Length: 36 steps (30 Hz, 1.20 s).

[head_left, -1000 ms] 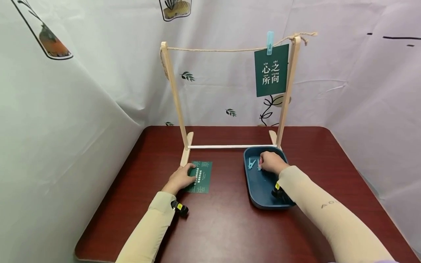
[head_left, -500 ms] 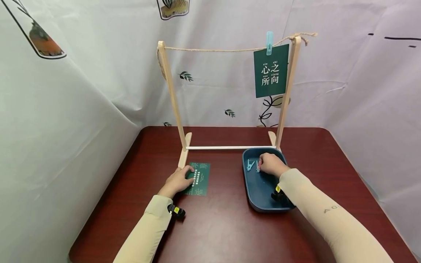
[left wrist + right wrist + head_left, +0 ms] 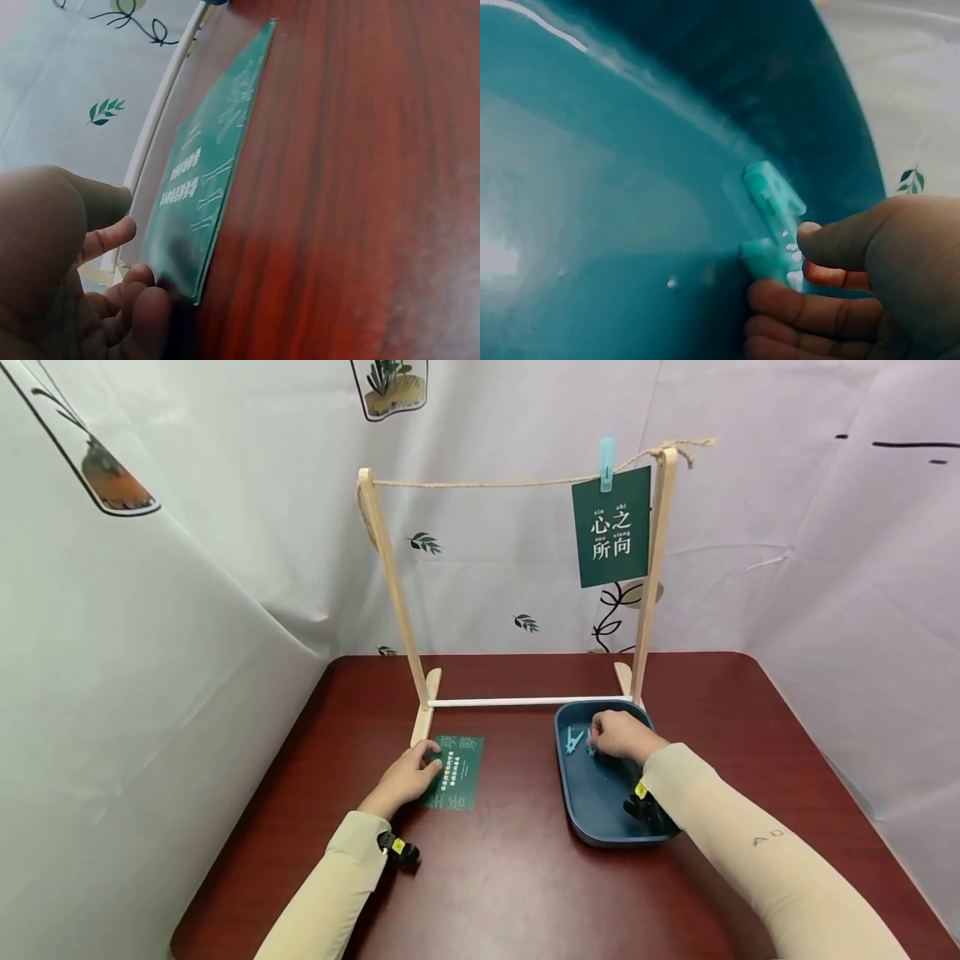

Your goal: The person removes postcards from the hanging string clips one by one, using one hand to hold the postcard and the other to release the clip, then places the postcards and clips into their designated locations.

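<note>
In the head view my left hand [image 3: 403,778] is at the left edge of a green printed card [image 3: 459,772] on the table. The left wrist view shows its fingertips right at the card's near end and the thumb raised apart from it. My right hand [image 3: 621,735] reaches into a blue tray [image 3: 596,810]. Its thumb and fingertips pinch a light blue clothespin [image 3: 791,247], partly hidden by the fingers. Another clothespin [image 3: 573,741] lies in the tray to the left of that hand.
Behind stands a wooden frame [image 3: 393,585] with a twine line [image 3: 480,485] across its top. A dark green card [image 3: 613,539] hangs at the right, held by a clothespin [image 3: 607,464]. Printed cloth [image 3: 480,568] surrounds the dark red table [image 3: 517,877].
The head view has shifted slightly. My left hand has drawn back a little to the left over the card. The right hand stays at the clothespin in the tray.
</note>
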Each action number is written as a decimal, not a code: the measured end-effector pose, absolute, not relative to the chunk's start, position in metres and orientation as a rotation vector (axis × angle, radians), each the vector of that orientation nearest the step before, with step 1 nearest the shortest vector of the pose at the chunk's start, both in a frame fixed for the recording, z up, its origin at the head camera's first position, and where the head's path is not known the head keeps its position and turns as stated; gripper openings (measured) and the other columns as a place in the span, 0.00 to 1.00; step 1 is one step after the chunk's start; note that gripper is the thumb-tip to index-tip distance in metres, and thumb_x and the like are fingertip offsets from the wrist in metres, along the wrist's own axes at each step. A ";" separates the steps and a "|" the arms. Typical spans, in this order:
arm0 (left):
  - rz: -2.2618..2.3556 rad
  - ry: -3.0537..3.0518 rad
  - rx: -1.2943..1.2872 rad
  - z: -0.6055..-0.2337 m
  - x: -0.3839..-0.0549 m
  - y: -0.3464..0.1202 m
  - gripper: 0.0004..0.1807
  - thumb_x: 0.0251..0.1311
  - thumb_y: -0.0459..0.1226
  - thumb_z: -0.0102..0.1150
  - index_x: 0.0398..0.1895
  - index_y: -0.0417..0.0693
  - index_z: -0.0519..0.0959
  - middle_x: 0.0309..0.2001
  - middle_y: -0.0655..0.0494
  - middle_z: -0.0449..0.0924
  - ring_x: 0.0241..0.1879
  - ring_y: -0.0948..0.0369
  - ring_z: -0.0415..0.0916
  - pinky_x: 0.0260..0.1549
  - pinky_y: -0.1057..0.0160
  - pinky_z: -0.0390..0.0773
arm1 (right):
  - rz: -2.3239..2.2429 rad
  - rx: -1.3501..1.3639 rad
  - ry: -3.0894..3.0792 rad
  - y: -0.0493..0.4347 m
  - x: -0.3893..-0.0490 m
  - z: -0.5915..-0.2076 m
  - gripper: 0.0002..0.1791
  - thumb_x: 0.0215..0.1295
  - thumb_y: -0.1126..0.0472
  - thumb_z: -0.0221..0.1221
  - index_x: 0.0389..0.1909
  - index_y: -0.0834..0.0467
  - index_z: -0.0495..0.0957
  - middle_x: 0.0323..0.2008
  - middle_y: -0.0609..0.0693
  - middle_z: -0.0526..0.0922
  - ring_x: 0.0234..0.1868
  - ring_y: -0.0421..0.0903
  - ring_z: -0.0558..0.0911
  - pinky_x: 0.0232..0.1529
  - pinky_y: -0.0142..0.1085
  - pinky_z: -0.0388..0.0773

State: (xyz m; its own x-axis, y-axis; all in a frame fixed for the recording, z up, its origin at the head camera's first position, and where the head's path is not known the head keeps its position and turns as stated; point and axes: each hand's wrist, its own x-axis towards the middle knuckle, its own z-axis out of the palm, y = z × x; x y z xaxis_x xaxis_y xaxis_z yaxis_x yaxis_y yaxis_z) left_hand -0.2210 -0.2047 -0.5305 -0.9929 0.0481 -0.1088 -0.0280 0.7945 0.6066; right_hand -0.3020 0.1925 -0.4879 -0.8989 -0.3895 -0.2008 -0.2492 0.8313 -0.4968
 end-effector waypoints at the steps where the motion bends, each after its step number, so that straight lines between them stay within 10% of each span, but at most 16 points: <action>1: 1.012 2.839 0.008 -0.531 -0.222 -0.205 0.14 0.73 0.42 0.55 0.58 0.52 0.74 0.36 0.50 0.73 0.25 0.56 0.71 0.26 0.58 0.74 | -0.668 -0.496 2.721 0.192 -0.301 -0.486 0.12 0.70 0.60 0.62 0.26 0.56 0.74 0.22 0.50 0.74 0.24 0.46 0.74 0.27 0.38 0.70; 17: 1.839 2.505 0.047 -0.509 -0.236 -0.198 0.21 0.83 0.44 0.33 0.54 0.36 0.72 0.30 0.45 0.73 0.23 0.56 0.71 0.20 0.61 0.72 | -0.896 -0.477 2.980 0.210 -0.297 -0.460 0.11 0.74 0.53 0.58 0.44 0.57 0.75 0.33 0.54 0.82 0.32 0.49 0.79 0.35 0.43 0.78; 23: 1.955 2.403 0.299 -0.492 -0.253 -0.177 0.22 0.83 0.44 0.34 0.57 0.35 0.71 0.42 0.32 0.78 0.38 0.46 0.81 0.37 0.52 0.83 | -1.024 -0.404 3.001 0.220 -0.296 -0.454 0.15 0.76 0.50 0.55 0.53 0.56 0.72 0.50 0.61 0.82 0.49 0.59 0.84 0.51 0.56 0.79; 36: 1.936 2.341 0.457 -0.446 -0.305 -0.110 0.19 0.82 0.41 0.34 0.62 0.40 0.70 0.53 0.32 0.76 0.51 0.43 0.79 0.55 0.39 0.74 | -1.148 -0.308 3.013 0.236 -0.292 -0.458 0.14 0.77 0.52 0.54 0.53 0.58 0.72 0.49 0.61 0.82 0.48 0.58 0.82 0.51 0.55 0.80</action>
